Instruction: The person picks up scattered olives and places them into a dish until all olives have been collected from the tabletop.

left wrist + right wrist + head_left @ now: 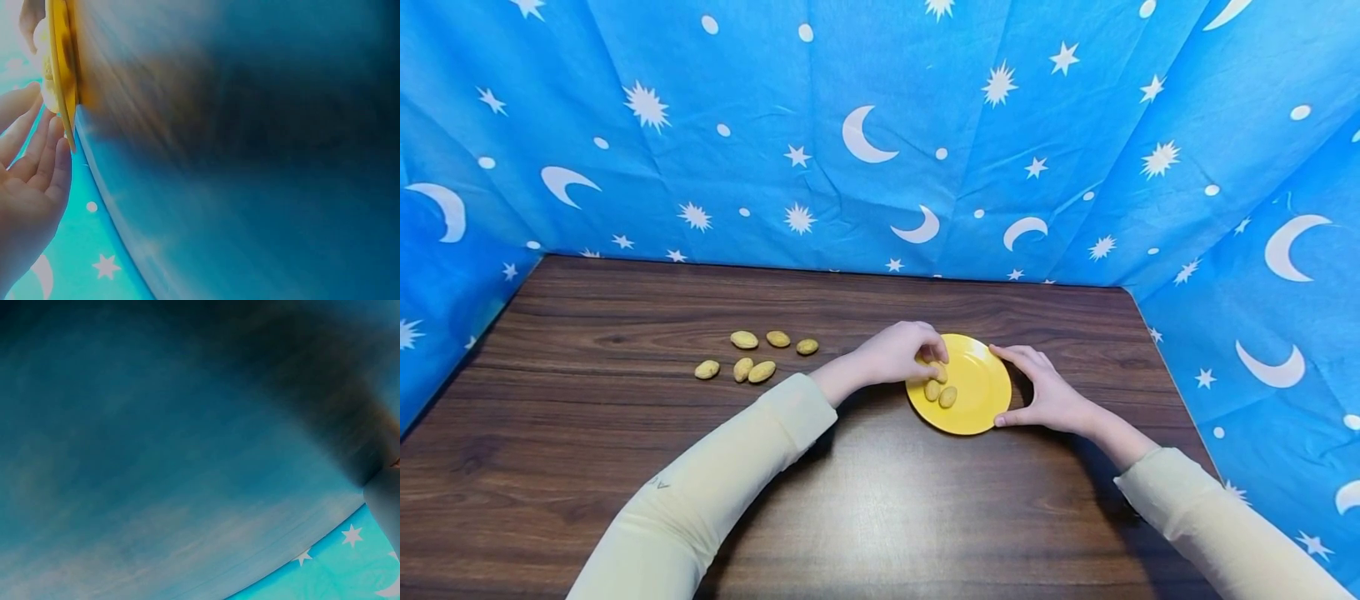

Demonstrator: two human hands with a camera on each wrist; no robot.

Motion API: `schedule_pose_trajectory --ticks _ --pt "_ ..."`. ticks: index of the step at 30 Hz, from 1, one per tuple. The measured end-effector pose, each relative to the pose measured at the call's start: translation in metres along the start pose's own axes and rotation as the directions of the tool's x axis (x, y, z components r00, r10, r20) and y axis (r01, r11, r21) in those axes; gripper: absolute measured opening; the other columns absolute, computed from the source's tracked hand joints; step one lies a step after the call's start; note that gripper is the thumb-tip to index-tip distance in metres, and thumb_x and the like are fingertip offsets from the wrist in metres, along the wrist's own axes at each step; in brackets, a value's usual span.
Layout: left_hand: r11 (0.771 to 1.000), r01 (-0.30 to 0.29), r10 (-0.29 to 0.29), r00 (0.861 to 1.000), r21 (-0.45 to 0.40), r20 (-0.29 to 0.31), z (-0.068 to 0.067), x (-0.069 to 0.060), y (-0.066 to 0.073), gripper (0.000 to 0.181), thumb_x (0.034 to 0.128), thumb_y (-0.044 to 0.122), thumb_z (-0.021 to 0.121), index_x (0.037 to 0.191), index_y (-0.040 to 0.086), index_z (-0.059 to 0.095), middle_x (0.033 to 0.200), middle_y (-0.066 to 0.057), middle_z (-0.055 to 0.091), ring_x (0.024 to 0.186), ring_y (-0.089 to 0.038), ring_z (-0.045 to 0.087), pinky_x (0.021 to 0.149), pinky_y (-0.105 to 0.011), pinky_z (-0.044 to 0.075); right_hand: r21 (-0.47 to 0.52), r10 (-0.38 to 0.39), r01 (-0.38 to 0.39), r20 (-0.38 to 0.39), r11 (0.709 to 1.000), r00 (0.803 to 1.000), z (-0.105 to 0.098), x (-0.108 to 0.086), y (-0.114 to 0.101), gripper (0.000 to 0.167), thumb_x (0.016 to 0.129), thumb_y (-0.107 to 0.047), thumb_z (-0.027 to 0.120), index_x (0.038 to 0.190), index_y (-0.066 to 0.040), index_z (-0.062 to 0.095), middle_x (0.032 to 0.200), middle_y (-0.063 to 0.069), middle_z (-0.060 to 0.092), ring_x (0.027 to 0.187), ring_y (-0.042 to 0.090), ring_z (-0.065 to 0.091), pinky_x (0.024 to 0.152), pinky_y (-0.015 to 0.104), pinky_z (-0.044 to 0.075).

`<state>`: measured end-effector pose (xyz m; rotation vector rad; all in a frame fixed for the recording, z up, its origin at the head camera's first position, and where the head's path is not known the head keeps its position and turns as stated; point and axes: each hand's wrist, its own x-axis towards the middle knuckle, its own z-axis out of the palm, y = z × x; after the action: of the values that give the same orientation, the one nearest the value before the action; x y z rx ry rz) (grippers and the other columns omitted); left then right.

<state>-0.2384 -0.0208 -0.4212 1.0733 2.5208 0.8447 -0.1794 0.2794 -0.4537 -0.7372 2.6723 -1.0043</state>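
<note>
A yellow plate [981, 392] lies on the table. My left hand [898, 352] is over the plate's left side, thumb and fingertips pinching an oval, yellow-brown nut-like piece [939, 372]. Two similar pieces [948, 397] rest on the plate just below it. Thumb and fingers of my right hand [1048, 396] span the plate's right rim and hold it. In the left wrist view, my left hand [34, 181] reaches up beside the plate [67, 81], seen edge-on. The right wrist view catches only a dark sliver of my right hand [384, 494].
Several more nut-like pieces [762, 372] lie loosely grouped on the dark wooden table [880, 500], left of my left hand. A blue cloth [760, 100] with white moons and stars stands along the back and sides of the table.
</note>
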Motion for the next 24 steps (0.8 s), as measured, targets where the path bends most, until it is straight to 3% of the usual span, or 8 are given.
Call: schedule_pose_trajectory --ticks 6,10,24 --pt "1.0 -0.014 0.015 1.0 0.019 -0.014 -0.011 -0.007 0.0 0.014 0.097 0.014 0.078 0.111 0.012 0.077 0.112 -0.004 0.072 0.102 -0.019 0.066 0.094 -0.032 0.057 -0.003 -0.002 0.002 0.001 1.0 1.0 0.0 0.0 0.0 0.104 0.078 -0.029 0.096 0.162 -0.008 0.04 0.155 0.021 0.045 0.142 0.042 0.037 0.114 0.073 0.034" --pt "1.0 0.007 -0.007 0.999 0.007 -0.034 -0.022 -0.016 -0.004 0.015 0.0978 0.013 0.076 0.113 0.011 0.077 0.114 -0.005 0.073 0.104 -0.02 0.067 0.097 -0.036 0.057 0.0 -0.004 0.004 -0.002 1.0 1.0 0.0 0.0 0.0 0.104 0.077 -0.028 0.097 0.162 -0.008 0.04 0.155 0.021 0.045 0.142 0.043 0.036 0.114 0.073 0.034" --pt "0.997 0.07 -0.068 0.983 0.009 -0.17 -0.055 -0.052 -0.032 0.017 0.095 0.008 0.079 0.111 0.01 0.078 0.111 -0.007 0.077 0.103 -0.023 0.072 0.097 -0.042 0.06 -0.003 0.004 -0.004 -0.006 1.0 1.0 0.0 0.001 -0.002 0.104 0.077 -0.028 0.097 0.162 -0.007 0.04 0.155 0.022 0.045 0.143 0.043 0.036 0.115 0.073 0.034"
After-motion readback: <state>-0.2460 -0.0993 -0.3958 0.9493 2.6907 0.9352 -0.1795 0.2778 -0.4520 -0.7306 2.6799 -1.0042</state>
